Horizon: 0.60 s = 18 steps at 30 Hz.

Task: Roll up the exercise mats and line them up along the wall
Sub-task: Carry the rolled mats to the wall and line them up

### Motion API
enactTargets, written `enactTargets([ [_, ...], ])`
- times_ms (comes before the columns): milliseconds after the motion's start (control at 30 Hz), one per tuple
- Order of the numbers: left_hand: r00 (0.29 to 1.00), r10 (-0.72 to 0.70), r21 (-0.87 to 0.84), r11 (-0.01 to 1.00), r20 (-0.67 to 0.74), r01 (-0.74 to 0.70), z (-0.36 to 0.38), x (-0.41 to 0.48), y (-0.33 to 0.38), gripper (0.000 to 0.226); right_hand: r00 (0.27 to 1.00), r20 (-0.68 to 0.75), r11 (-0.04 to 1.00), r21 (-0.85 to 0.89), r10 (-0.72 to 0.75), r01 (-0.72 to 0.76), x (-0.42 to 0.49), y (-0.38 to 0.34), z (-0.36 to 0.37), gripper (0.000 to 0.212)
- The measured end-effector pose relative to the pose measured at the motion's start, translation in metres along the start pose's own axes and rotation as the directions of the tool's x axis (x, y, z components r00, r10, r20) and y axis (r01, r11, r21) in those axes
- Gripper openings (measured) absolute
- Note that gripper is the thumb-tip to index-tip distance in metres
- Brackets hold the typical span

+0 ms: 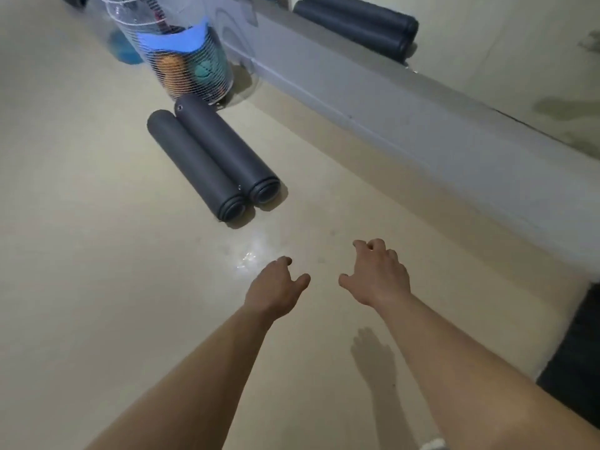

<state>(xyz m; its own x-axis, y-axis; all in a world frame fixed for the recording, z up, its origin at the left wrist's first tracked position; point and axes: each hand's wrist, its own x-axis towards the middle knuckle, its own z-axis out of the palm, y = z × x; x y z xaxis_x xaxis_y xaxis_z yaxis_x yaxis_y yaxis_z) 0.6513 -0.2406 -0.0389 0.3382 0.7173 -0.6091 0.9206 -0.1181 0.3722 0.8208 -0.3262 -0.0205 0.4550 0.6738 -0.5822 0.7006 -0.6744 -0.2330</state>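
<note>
While your left hand (276,284) and right hand (378,276) hang loose, empty | mesh basket (191,66) at 11 o'clock holds blue, orange, teal items | two rolled mats (211,164) touch.

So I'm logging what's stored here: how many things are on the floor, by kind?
Rolled grey mats: 2, one beside the other, touching
Mesh basket holding coloured items: 1
Dark flat mat at the right edge, partly in view: 1
Total: 4
The rolls in the mirror are reflections, not counted.
</note>
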Motion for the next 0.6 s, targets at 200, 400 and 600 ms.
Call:
enactTargets([
  [200, 0.986, -0.152, 0.034, 0.987, -0.070, 0.155, -0.124, -0.007, -0.190, 0.066, 0.985, 0.021, 0.985, -0.023, -0.172, 0.173, 0.008, -0.212, 0.040, 0.069],
  [400, 0.973, -0.206, -0.043, 0.978, -0.105, 0.202, -0.198, 0.053, -0.274, 0.066, 0.961, 0.062, 0.954, -0.119, -0.269, 0.275, 0.058, -0.338, 0.072, 0.063],
  [600, 0.977, -0.210, -0.060, 0.976, -0.036, 0.208, -0.253, 0.139, -0.324, 0.065, 0.976, 0.160, 0.975, -0.141, -0.149, 0.172, 0.143, -0.400, 0.079, 0.062],
])
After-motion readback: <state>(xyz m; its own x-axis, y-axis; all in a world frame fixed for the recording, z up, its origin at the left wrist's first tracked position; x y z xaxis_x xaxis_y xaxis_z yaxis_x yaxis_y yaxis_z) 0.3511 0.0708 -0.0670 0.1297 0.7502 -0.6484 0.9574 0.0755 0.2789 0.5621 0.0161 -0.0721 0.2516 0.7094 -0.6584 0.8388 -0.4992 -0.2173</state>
